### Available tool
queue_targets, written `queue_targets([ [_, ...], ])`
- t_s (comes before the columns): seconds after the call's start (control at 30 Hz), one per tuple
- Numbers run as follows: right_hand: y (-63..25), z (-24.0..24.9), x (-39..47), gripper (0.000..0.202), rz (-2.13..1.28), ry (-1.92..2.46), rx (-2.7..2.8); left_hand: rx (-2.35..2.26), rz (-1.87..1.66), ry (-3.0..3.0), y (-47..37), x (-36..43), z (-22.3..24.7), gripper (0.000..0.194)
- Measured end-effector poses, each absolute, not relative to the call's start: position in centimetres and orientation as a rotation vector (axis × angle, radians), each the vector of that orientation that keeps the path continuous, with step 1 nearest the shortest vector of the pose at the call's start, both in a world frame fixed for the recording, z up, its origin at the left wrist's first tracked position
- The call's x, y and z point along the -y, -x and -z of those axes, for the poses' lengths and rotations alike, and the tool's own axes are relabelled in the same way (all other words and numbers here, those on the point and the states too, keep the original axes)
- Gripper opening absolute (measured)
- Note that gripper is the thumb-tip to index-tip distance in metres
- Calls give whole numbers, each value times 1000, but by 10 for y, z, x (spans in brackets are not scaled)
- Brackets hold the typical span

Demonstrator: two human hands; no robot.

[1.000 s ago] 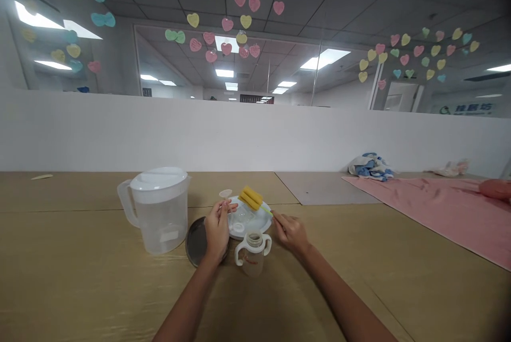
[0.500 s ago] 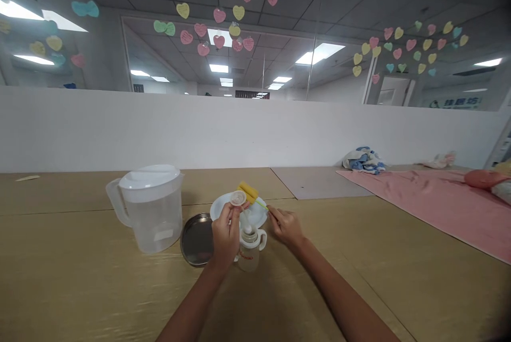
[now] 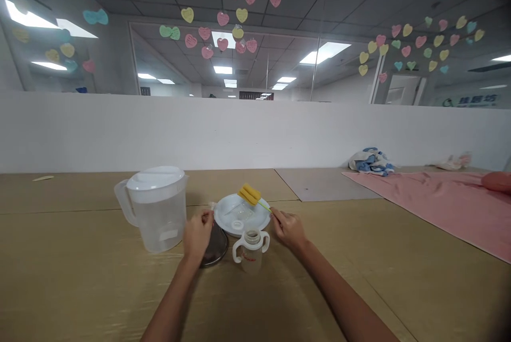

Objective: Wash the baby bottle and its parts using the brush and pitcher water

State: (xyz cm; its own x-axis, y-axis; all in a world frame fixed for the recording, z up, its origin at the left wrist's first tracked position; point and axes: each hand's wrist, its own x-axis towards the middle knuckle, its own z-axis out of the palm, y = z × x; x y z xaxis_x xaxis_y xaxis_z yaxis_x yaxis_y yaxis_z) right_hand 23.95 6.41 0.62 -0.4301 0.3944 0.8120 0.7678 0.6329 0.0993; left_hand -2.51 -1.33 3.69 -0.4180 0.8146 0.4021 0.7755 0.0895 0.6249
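Observation:
My right hand (image 3: 289, 229) grips the thin green handle of a sponge bottle brush (image 3: 249, 194). Its yellow sponge head is over the far side of a white plate (image 3: 260, 229). Closed fingers of my left hand (image 3: 198, 233) pinch a small translucent piece (image 3: 213, 206), seen edge-on and mostly hidden, above a round metal tray (image 3: 217, 249). Between my hands, a clear baby bottle (image 3: 251, 262) with two white handles stands upright, its mouth uncovered. A small whitish ring-shaped part (image 3: 237, 225) lies on the near part of the plate, beside a clear item or wet patch.
A large translucent lidded pitcher (image 3: 159, 211) stands left of the tray. Far right are a pink cloth (image 3: 431, 203) and a crumpled blue-and-white cloth (image 3: 370, 161). A low white wall (image 3: 239, 134) runs along the table's back.
My left hand has moved left from above the bottle to over the metal tray, still pinching the translucent piece. The white part at the bottle's mouth is gone from there. The right hand stays nearly put.

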Motion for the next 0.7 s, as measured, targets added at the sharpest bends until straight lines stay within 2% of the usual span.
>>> queue_targets([
  [0.07, -239, -7, -64, 31, 605, 909, 2063, -2419, -988, -1713, 29, 12, -32, 34],
  [0.3, -239, -9, -62, 30, 593, 901, 2062, -2550, -657, -1734, 28, 6, -21, 30],
  [0.5, -238, -9, -63, 30, 588, 908, 2056, -2619, -520, -1751, 30, 13, -28, 31],
  [0.7, -238, -8, -64, 30, 586, 946, 2042, -2573, -560, -1970, 2, 20, -62, 40],
])
